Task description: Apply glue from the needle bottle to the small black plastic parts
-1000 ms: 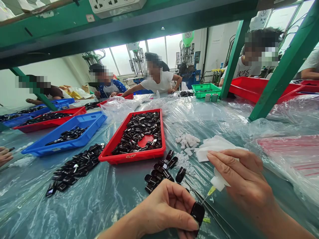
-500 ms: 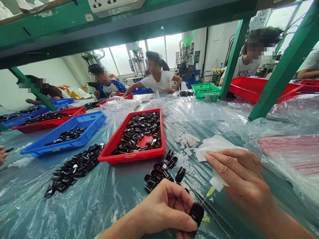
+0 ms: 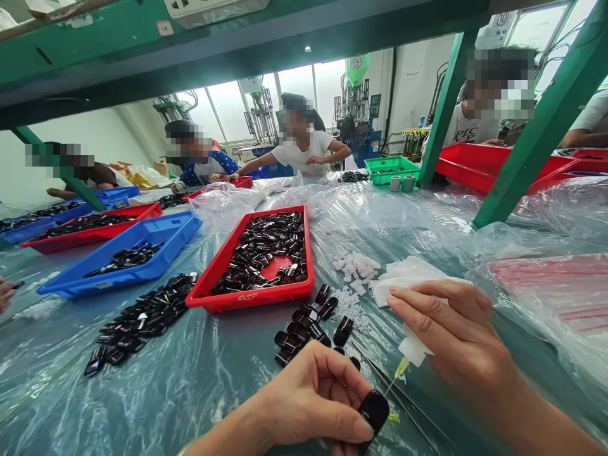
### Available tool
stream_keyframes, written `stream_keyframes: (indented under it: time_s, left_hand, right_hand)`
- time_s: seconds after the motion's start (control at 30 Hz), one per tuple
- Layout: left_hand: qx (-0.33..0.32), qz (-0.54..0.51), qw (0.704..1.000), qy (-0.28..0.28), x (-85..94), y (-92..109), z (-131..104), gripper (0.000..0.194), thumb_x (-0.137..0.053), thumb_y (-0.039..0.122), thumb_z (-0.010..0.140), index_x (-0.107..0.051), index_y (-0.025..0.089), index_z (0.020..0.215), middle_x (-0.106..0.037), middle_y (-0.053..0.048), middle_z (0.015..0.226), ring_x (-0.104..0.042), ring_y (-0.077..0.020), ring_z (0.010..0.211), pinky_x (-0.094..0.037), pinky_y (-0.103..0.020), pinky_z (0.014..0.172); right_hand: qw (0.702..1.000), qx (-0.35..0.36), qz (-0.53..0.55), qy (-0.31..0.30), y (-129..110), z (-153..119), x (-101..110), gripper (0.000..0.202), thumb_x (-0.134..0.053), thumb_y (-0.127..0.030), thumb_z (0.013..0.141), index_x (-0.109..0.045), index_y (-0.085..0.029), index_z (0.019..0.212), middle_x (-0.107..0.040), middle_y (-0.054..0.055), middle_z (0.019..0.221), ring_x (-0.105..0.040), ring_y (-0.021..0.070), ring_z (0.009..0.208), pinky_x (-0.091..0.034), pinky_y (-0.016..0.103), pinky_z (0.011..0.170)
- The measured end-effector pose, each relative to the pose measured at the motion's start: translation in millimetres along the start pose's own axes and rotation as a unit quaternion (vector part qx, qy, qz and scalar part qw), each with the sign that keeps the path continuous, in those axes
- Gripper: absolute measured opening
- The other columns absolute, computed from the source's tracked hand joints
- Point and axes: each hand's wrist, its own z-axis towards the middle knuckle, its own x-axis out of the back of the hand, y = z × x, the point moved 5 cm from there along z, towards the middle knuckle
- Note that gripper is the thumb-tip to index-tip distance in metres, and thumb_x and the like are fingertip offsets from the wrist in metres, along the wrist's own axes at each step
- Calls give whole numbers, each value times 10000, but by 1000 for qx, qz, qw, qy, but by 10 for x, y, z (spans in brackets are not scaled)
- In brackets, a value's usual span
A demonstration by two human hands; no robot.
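Note:
My left hand (image 3: 316, 402) pinches a glossy black rounded piece (image 3: 374, 410) between thumb and fingers at the lower middle. Wrapped round a white needle-tipped bottle (image 3: 414, 348), my right hand (image 3: 456, 335) points its thin needle down and left. The needle tip is at the upper right edge of the black piece; whether it touches, I cannot tell. Beyond my left hand lies a small heap of similar black pieces (image 3: 304, 326). Thin metal tweezers (image 3: 403, 396) lie on the plastic-covered table under the needle.
A red tray (image 3: 249, 297) of black pieces stands ahead, with a blue tray (image 3: 118, 278) and a loose pile (image 3: 142, 323) to its left. White bits (image 3: 356, 269) and a white cloth (image 3: 399, 278) lie beyond my right hand. Green posts (image 3: 536, 126) rise at right. Several people sit around.
The black piece has tilted slightly in my left hand, and the needle has shifted a little. Across the table, a co-worker's hand has lifted from the tabletop.

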Motion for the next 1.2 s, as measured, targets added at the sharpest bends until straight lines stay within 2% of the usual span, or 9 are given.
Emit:
stream_keyframes:
  time_s: [0.17, 0.37, 0.53, 0.67, 0.77, 0.87, 0.97, 1.03, 1.2]
  left_hand:
    - [-13, -12, 1000, 1, -4, 8, -5, 236, -804, 168, 568, -670, 110, 754, -640, -4, 521, -576, -104, 359, -416, -138, 333]
    - [-53, -25, 998, 20, 23, 61, 10, 267, -808, 203, 576, -630, 113, 754, -656, -11, 551, -614, -112, 421, -463, -140, 374]
    - [-61, 1, 996, 65, 48, 90, 12, 309, -808, 249, 569, -580, 114, 730, -669, -40, 607, -656, -145, 500, -487, -154, 421]
    - [-55, 29, 993, 98, 56, 111, 18, 326, -802, 258, 558, -564, 115, 728, -685, -62, 689, -655, -138, 520, -476, -156, 438]
    - [-52, 47, 989, 127, 63, 138, 22, 330, -796, 268, 557, -556, 114, 723, -674, -56, 680, -638, -120, 512, -472, -159, 450]
    - [-47, 57, 987, 140, 62, 154, 28, 331, -791, 282, 556, -554, 113, 717, -666, -52, 673, -623, -107, 497, -465, -161, 451]
    - [-38, 60, 988, 140, 55, 148, 37, 333, -788, 287, 549, -557, 113, 713, -662, -48, 663, -620, -106, 489, -453, -156, 438]
    - [-33, 63, 988, 139, 52, 140, 38, 326, -784, 278, 547, -559, 111, 714, -662, -47, 664, -620, -107, 490, -447, -154, 432]
    - [-21, 74, 988, 135, 52, 123, 33, 319, -778, 273, 554, -561, 108, 722, -662, -50, 667, -619, -107, 493, -444, -154, 433]
  right_hand:
    - [1000, -16, -6, 13, 16, 30, -7, 325, -367, 49, 920, -596, -122, 1076, -639, 87, 1037, -516, 231, 974, -335, 402, 815]
    - [981, -176, 81, 5, 350, -60, -151, 436, -347, -19, 766, -641, -201, 1032, -655, 34, 1043, -550, 247, 992, -315, 431, 862]
    - [932, -295, 187, -95, 506, -224, -466, 288, -554, -235, 752, -619, -163, 1023, -678, 64, 973, -642, 240, 856, -495, 309, 665]
    - [892, -334, 251, -172, 437, -278, -690, 274, -560, -237, 735, -599, -123, 980, -674, 52, 878, -650, 199, 759, -519, 253, 624]
    - [885, -337, 243, -212, 457, -274, -654, 317, -571, -223, 724, -575, -118, 1023, -659, 52, 911, -638, 203, 812, -511, 260, 674]
    - [893, -331, 191, -239, 600, -296, -434, 303, -614, -229, 694, -575, -149, 983, -639, 69, 960, -612, 241, 881, -485, 285, 668]
    - [897, -310, 138, -284, 694, -344, -214, 68, -554, -160, 696, -541, -187, 635, -575, 25, 610, -558, 199, 572, -353, 256, 460]
    - [891, -268, 154, -331, 610, -348, -158, 152, -519, -64, 661, -520, -189, 574, -533, -16, 550, -502, 144, 497, -311, 238, 448]
    - [865, -161, 176, -440, 169, -241, -266, 294, -474, 98, 659, -556, -183, 640, -578, -46, 715, -548, 117, 682, -362, 203, 586]
